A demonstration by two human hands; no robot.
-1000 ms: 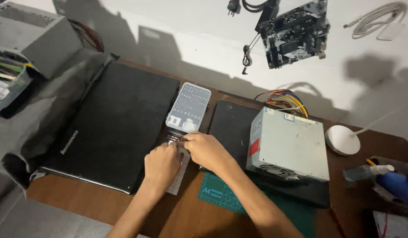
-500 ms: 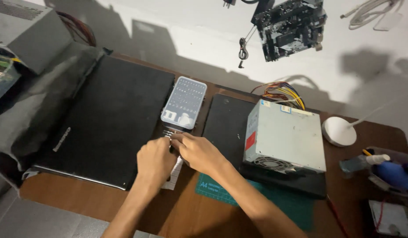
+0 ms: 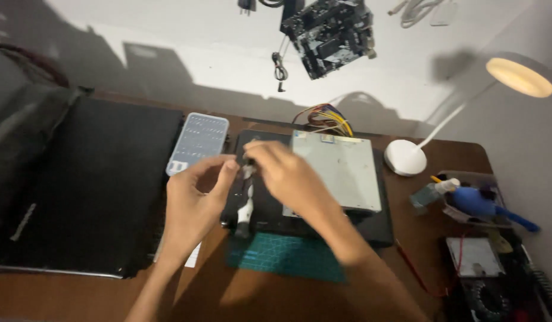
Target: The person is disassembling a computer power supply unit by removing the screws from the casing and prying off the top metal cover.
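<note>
I held a small screwdriver (image 3: 245,206) upright in my left hand (image 3: 192,206) over the desk (image 3: 97,295). My right hand (image 3: 285,176) pinched its top. No screw was touched yet.

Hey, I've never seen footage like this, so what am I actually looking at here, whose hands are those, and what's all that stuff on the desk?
This is one camera worn on a person's head, looking down at their own two bare hands over a brown desk. The left hand and right hand together hold a small screwdriver with a black and white handle; the right pinches its top. Beside them lie a closed black laptop, a pale case of screwdriver bits, a metal power supply box with coloured wires, a green cutting mat and a white desk lamp. A circuit board hangs on the wall behind.
</note>
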